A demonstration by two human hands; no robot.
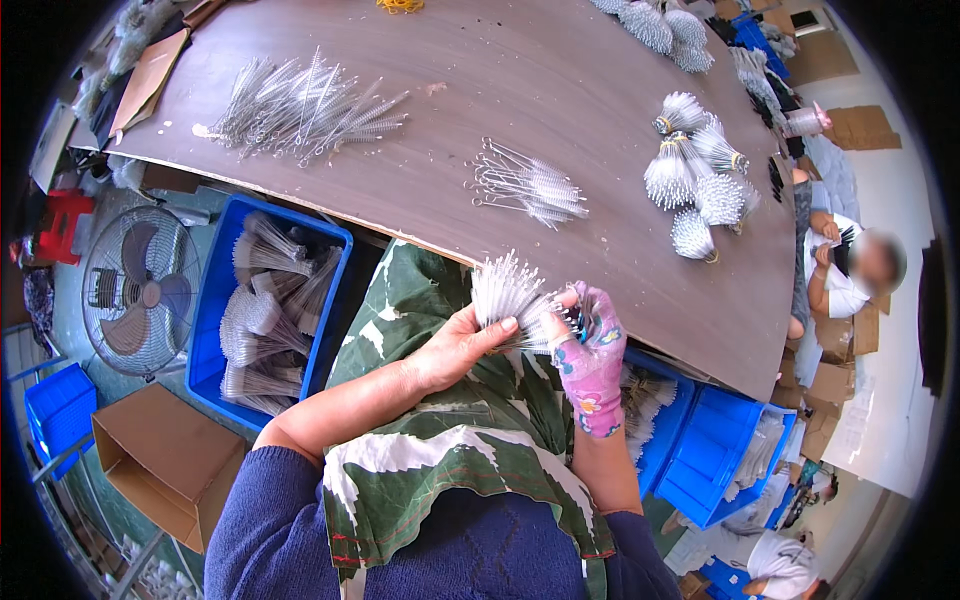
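Head view: the left hand (452, 352) grasps a wire-brush bundle (502, 288) above the lap; the gloved right hand (592, 350) curls at its right end, grip unclear. Banded bundles (720, 198) lie on the table (430, 150); a large loose pile (300, 108) and a smaller pile (535, 187) remain unbanded.

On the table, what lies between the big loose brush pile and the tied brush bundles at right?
The head view shows a smaller loose pile between the big loose pile and the tied bundles.
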